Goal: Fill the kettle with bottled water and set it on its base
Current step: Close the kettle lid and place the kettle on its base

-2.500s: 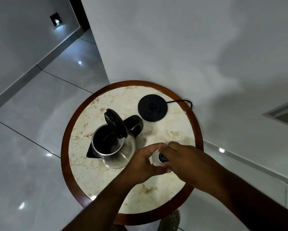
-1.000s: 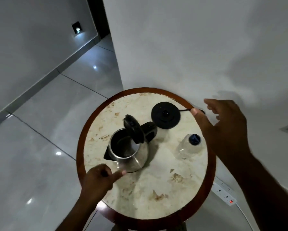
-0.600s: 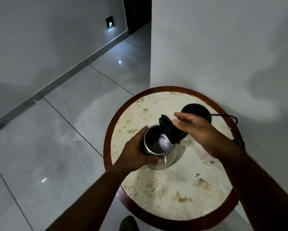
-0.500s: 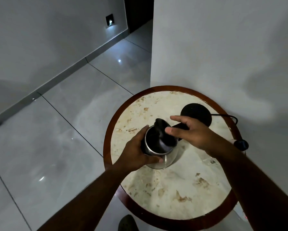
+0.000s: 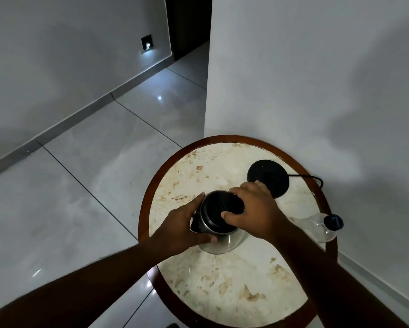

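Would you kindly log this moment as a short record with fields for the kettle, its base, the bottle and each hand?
kettle: on the round table, off its base, lid down
base: bare, behind and right of the kettle, cord leading right
bottle: at the table's right edge, blue cap on
left hand: wrapped around the kettle's body
right hand: resting on the lid, thumb on top

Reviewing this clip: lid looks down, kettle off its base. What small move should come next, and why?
Probably lift the kettle across onto the base: the lid looks shut under the right hand, the left hand steadies the body, and the base sits bare beyond.
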